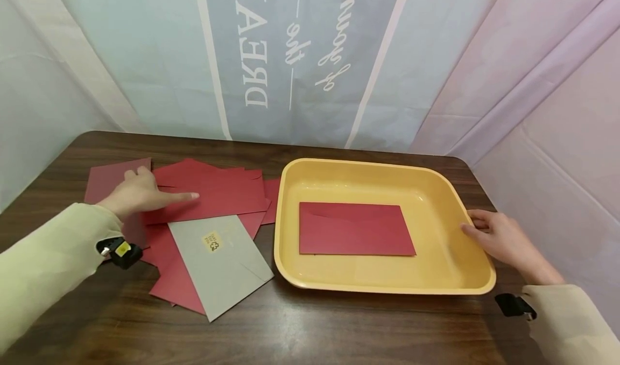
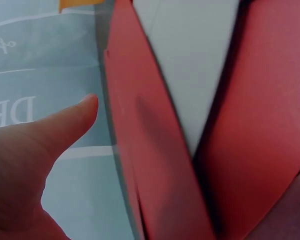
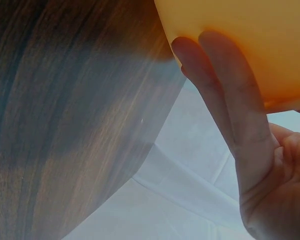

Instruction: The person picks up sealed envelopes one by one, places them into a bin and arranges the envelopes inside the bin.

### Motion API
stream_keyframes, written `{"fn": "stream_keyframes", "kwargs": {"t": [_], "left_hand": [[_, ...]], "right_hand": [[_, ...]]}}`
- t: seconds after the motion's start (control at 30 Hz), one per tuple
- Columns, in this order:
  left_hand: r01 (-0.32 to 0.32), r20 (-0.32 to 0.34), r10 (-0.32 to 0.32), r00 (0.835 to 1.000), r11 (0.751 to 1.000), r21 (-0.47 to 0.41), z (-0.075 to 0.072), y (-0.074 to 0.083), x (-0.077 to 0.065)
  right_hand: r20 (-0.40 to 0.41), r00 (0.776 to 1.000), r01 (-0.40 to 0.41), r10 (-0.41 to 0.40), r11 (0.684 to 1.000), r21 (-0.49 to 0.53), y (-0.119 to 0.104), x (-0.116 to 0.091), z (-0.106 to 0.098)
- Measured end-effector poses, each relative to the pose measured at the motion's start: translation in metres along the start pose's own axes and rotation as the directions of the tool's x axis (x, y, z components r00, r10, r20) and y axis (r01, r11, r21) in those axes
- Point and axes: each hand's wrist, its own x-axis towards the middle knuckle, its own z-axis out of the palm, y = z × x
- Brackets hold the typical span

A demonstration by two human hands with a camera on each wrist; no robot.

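My left hand (image 1: 138,192) is over the left part of a loose pile of envelopes, its thumb stretched out to the right above a red envelope (image 1: 220,192). A dull maroon envelope (image 1: 104,181) lies partly under that hand. In the left wrist view the thumb (image 2: 65,127) stands apart from the envelopes, with nothing against it. On the other side, my right hand (image 1: 501,238) grips the right rim of a yellow tray (image 1: 441,268), thumb over the edge and fingers against the outer wall. One dark red envelope (image 1: 356,229) lies flat inside the tray.
A grey envelope (image 1: 225,271) with a small yellow label lies across the front of the pile. Everything stands on a dark wood table (image 1: 290,332). Behind it hangs a pale curtain (image 1: 160,58) with mirrored lettering, and white cloth (image 1: 571,139) closes the right side.
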Motion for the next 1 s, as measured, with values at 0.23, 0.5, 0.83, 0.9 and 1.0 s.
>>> {"fn": "stream_keyframes", "kwargs": {"t": [0.23, 0.5, 0.83, 0.9, 1.0], "left_hand": [[-0.004, -0.054, 0.004, 0.999, 1.000, 0.016, 0.010, -0.002, 0.003], [-0.022, -0.101, 0.024, 0.995, 1.000, 0.019, 0.019, -0.003, 0.004], [-0.042, -0.119, 0.044, 0.992, 0.999, 0.023, 0.020, -0.008, 0.007], [-0.040, -0.113, 0.041, 0.993, 0.999, 0.012, 0.020, -0.008, 0.007], [-0.013, -0.099, 0.011, 0.995, 1.000, -0.017, 0.018, -0.007, 0.006]], "right_hand": [[-0.003, 1.000, 0.003, -0.003, 1.000, 0.013, -0.001, 0.000, -0.001], [-0.026, 1.000, 0.002, -0.002, 1.000, 0.002, -0.001, -0.001, 0.001], [-0.011, 1.000, -0.004, 0.004, 1.000, -0.001, -0.003, 0.000, 0.000], [-0.005, 1.000, -0.009, 0.009, 1.000, 0.004, -0.003, 0.000, 0.000], [-0.009, 1.000, -0.013, 0.013, 1.000, 0.002, -0.003, 0.000, 0.000]]}}
